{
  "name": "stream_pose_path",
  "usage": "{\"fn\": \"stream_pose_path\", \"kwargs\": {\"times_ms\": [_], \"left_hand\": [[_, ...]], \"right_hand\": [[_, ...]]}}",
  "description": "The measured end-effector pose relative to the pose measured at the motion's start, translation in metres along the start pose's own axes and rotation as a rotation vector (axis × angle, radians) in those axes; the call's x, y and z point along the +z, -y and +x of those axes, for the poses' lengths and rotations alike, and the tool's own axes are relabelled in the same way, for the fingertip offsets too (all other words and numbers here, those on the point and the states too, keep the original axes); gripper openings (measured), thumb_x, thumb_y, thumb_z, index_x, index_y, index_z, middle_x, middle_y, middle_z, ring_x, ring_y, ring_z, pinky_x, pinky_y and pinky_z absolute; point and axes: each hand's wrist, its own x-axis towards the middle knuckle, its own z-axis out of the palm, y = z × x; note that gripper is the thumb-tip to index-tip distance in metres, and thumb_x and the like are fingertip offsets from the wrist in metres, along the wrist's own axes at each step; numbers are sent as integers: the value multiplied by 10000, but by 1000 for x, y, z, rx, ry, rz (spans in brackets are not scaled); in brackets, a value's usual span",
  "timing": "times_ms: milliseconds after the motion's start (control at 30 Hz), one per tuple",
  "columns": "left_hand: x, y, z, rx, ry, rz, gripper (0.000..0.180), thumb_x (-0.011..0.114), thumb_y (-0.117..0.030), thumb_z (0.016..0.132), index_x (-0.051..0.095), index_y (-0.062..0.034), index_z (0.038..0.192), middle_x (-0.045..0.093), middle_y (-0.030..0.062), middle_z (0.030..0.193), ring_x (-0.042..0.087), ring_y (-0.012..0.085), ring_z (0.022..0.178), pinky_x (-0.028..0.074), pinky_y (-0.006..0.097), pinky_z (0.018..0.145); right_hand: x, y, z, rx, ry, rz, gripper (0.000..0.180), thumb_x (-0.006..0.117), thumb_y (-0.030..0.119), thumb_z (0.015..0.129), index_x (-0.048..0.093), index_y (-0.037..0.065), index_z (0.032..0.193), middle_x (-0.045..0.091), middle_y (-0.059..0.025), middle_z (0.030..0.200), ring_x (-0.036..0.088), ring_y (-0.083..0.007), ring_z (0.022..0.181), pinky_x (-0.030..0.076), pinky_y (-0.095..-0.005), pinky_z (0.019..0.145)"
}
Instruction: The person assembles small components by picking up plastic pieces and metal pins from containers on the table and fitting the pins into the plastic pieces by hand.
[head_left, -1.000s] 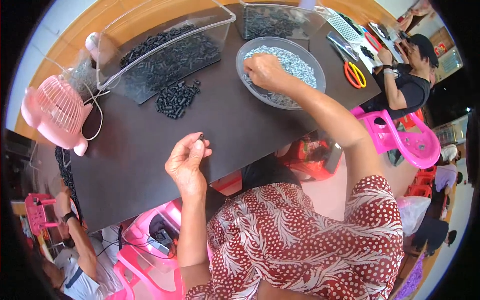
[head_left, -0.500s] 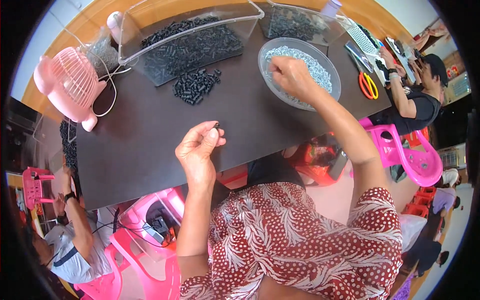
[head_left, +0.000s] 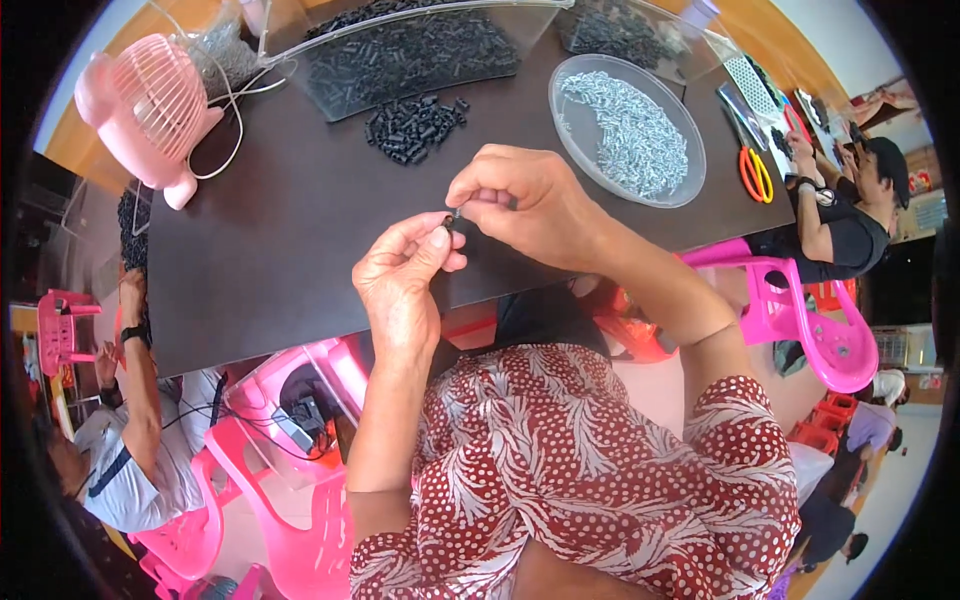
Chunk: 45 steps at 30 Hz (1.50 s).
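Observation:
My left hand (head_left: 400, 290) pinches a small black cylindrical piece (head_left: 449, 225) between thumb and fingertips, above the dark table (head_left: 290, 240). Right beside it, my right hand (head_left: 545, 205) closes thumb and forefinger on a tiny silver metal piece (head_left: 457, 212) at the black piece's top end. Whether the two parts touch is hard to make out. Behind my hands lies a loose pile of black cylindrical pieces (head_left: 412, 128). To the right stands a round clear tub (head_left: 575, 148) holding many small silver metal pieces (head_left: 645, 145).
A large clear bin (head_left: 325, 95) of black pieces stands at the back, with a second bin (head_left: 610, 40) to its right. A pink fan (head_left: 150, 110) sits at the left. Orange-and-yellow-handled scissors (head_left: 755, 175) lie at the right. Co-workers (head_left: 835, 220) sit on both sides.
My right hand has moved from over the tub of silver pieces to my left hand, bringing a tiny silver piece. My left hand still holds the black piece. The view has shifted slightly.

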Motion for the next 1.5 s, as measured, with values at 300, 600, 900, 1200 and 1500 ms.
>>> {"fn": "stream_pose_path", "kwargs": {"times_ms": [300,600,900,1200,1500], "left_hand": [[-3,2,-2,18,-21,-18,158,599,12,808,605,68,956,631,108,831,593,169,671,494,259,589],[-1,-3,-2,-13,-90,-139,128,594,12,814,612,60,931,630,118,792,581,147,628,479,242,609],[-11,2,0,-3,-19,-94,134,622,-19,806,621,45,923,630,101,791,592,148,641,490,246,594],[-13,0,5,26,-36,-36,127,630,-3,794,629,43,913,622,93,807,613,167,682,512,257,592],[-16,-1,3,27,-35,-35,124,623,-4,801,628,45,914,620,92,805,612,165,682,513,255,594]], "right_hand": [[20,0,-1,-42,-129,15,86,618,11,692,583,44,763,550,-90,676,569,-236,620,449,-324,529],[39,2,-11,-253,-262,-155,154,638,30,652,592,54,797,567,-96,827,529,-277,749,440,-352,638],[34,2,-12,211,-136,464,125,613,-3,738,628,22,860,590,-95,875,598,-171,743,472,-268,639],[33,-77,30,100,-349,-253,155,630,30,719,637,39,874,592,-60,730,578,-174,669,463,-286,618],[45,-87,41,-16,-330,-496,104,649,96,680,605,86,773,572,-93,714,561,-287,709,458,-402,626]]}}
